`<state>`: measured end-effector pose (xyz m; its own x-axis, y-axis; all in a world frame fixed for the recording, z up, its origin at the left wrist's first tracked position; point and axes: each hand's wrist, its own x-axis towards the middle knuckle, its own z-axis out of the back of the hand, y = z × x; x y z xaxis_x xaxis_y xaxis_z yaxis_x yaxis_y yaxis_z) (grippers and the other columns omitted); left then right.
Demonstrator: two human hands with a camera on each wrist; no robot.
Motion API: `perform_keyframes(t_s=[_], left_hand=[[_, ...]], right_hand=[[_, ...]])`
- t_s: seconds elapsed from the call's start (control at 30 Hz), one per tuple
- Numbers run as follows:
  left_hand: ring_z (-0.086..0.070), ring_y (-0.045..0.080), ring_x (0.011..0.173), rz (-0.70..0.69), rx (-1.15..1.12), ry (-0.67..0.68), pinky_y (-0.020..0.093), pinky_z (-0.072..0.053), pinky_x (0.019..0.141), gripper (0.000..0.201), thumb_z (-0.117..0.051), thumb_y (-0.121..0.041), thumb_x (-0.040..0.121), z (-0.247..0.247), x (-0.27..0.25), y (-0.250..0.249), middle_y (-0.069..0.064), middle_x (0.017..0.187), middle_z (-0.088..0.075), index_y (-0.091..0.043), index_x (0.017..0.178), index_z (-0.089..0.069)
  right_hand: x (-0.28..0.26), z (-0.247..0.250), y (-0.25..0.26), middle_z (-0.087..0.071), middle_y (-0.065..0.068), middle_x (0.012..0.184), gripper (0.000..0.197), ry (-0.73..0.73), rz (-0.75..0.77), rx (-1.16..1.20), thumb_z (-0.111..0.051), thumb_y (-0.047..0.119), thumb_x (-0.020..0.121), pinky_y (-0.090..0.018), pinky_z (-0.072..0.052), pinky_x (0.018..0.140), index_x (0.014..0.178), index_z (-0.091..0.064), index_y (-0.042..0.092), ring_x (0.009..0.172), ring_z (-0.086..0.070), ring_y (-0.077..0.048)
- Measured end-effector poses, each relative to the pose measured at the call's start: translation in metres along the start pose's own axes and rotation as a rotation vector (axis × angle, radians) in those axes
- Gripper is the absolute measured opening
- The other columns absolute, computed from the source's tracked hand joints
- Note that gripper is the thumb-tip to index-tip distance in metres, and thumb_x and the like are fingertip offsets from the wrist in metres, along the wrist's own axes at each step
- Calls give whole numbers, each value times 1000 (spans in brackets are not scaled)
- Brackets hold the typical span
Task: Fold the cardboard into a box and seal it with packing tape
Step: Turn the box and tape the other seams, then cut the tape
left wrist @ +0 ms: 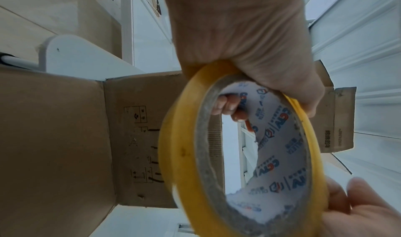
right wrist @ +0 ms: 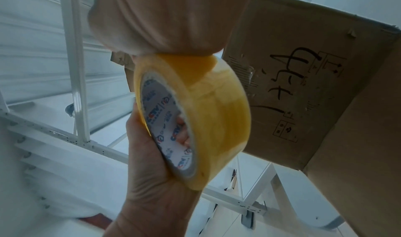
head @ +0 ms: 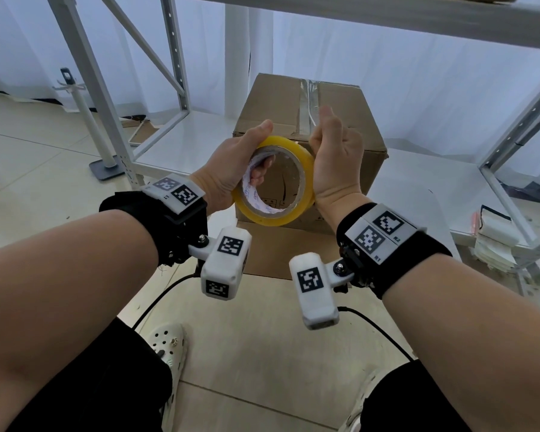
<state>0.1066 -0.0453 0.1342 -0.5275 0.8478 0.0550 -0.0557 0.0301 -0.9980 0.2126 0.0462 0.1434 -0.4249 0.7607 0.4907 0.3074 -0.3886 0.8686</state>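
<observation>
A yellow packing tape roll is held up in front of the cardboard box. My left hand grips the roll, fingers through its printed core and thumb over the top. My right hand curls its fingers against the roll's right outer rim, thumb raised. The box stands upright on the low shelf. A clear tape strip runs along its top seam. One brown flap lies flat toward me.
The white shelf board sits inside a white metal rack whose uprights stand left and right of the box. A white pole stand is on the tiled floor at left. Stacked white items lie at right. Black cables trail by my feet.
</observation>
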Motion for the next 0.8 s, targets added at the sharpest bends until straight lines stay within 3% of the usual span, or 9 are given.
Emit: perform_keyframes(t_s=[0.1, 0.2, 0.27, 0.33, 0.47, 0.53, 0.63, 0.7, 0.8], left_hand=[[-49, 18, 57, -48, 40, -18, 30, -45, 64, 51, -47, -55, 89, 2, 0, 2, 9, 66, -55, -10, 69, -60], [-58, 23, 80, -99, -7, -58, 37, -51, 81, 41, -50, -50, 87, 3, 1, 4, 13, 86, -61, -12, 87, -65], [-61, 17, 82, -143, 4, -103, 32, -52, 82, 33, -47, -42, 96, 4, 1, 4, 8, 87, -63, -14, 95, -64], [-62, 8, 81, -201, 106, -104, 21, -51, 75, 32, -41, -32, 100, 6, 0, 3, 3, 90, -64, -11, 105, -64], [-58, -4, 90, -235, 391, -49, 14, -45, 82, 27, -46, -25, 99, 12, 0, 7, -6, 99, -66, -14, 113, -66], [-58, 2, 91, -196, 485, -34, 19, -44, 84, 26, -49, -27, 98, 13, 1, 14, -2, 97, -68, -14, 110, -68], [-51, 18, 73, -152, 578, -26, 27, -41, 70, 39, -49, -35, 97, 7, 2, 21, 20, 80, -62, -3, 93, -72], [-53, 17, 72, -147, 641, -35, 24, -43, 68, 38, -52, -34, 95, 2, 2, 23, 16, 77, -61, -2, 93, -72], [-60, 14, 88, -141, 733, -83, 26, -49, 82, 30, -58, -29, 92, -1, 7, 24, 4, 92, -68, -6, 104, -72]], right_hand=[[3, -1, -3, -37, 10, 47, 49, 58, -68, -59, -40, 23, 102, -17, -37, 54, 53, -40, 16, 48, -35, -6], [7, 7, -5, -58, -3, 70, 44, 245, -450, -61, -35, 43, 100, -29, -52, 71, 84, -60, 11, 66, -57, -15], [6, 18, -5, -63, -11, 77, 46, 445, -629, 97, -33, 39, 98, -36, -53, 78, 102, -61, 3, 70, -62, -23], [6, 27, -5, -63, -15, 75, 41, 560, -656, 189, -33, 26, 94, -39, -52, 81, 108, -56, -4, 70, -63, -27], [4, 33, -7, -67, -10, 73, 24, 538, -607, 51, -45, 17, 90, -32, -55, 67, 105, -53, 1, 68, -65, -22], [1, 34, -9, -70, -14, 74, 18, 601, -600, -62, -44, 15, 94, -35, -57, 67, 103, -53, 2, 68, -68, -26], [-5, 32, -12, -70, -21, 87, 22, 654, -596, -217, -48, 19, 96, -35, -58, 67, 109, -53, 1, 75, -71, -30], [-7, 28, -14, -70, -21, 90, 25, 639, -587, -287, -50, 20, 96, -30, -57, 61, 111, -54, 1, 74, -72, -27], [-9, 23, -19, -70, -18, 89, 23, 640, -568, -376, -54, 22, 94, -27, -56, 56, 107, -54, 2, 70, -72, -24]])
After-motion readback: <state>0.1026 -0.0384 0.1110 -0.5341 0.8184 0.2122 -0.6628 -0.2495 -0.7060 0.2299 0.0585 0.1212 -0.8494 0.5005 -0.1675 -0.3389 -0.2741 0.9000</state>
